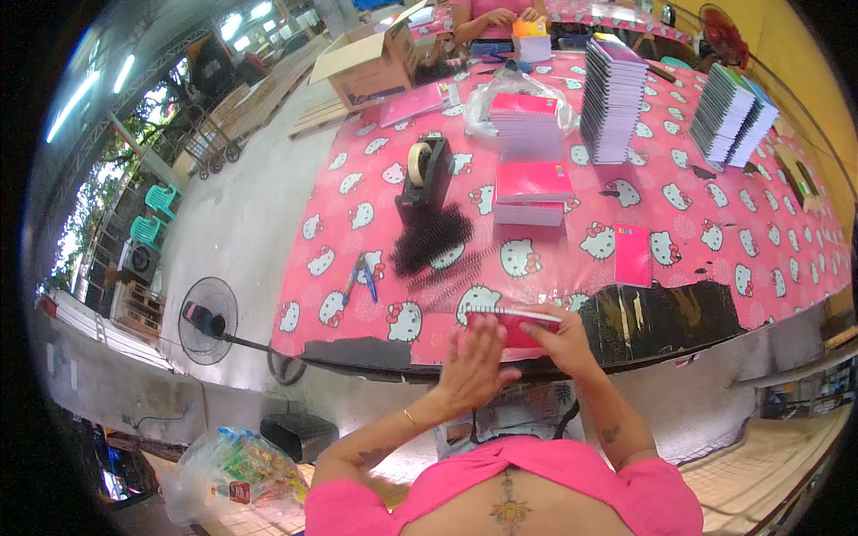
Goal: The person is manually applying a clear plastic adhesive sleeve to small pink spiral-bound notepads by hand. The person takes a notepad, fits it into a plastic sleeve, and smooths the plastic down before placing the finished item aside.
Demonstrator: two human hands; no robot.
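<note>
At the table's near edge lies a small pink-red notebook [520, 337] with a row of coil loops along its far edge. My left hand [476, 364] rests flat on its left part, fingers stretched out. My right hand [563, 344] grips its right end, with the thumb on top. Just beyond are loose black binding coils [433, 239], some in a bunch and some spread toward the notebook. A blue-handled tool or pen [367, 279] lies to their left. Another pink notebook [633, 255] lies farther right. The notebook's underside is hidden.
Beyond the coils stands a tape dispenser [424, 179]. Pink-topped stacks [529, 183] stand mid-table, with a tall coil-bound stack [612, 107] behind and more stacks [722, 116] at right. A co-worker's hands [514, 16] are across the table. A fan [207, 320] stands left.
</note>
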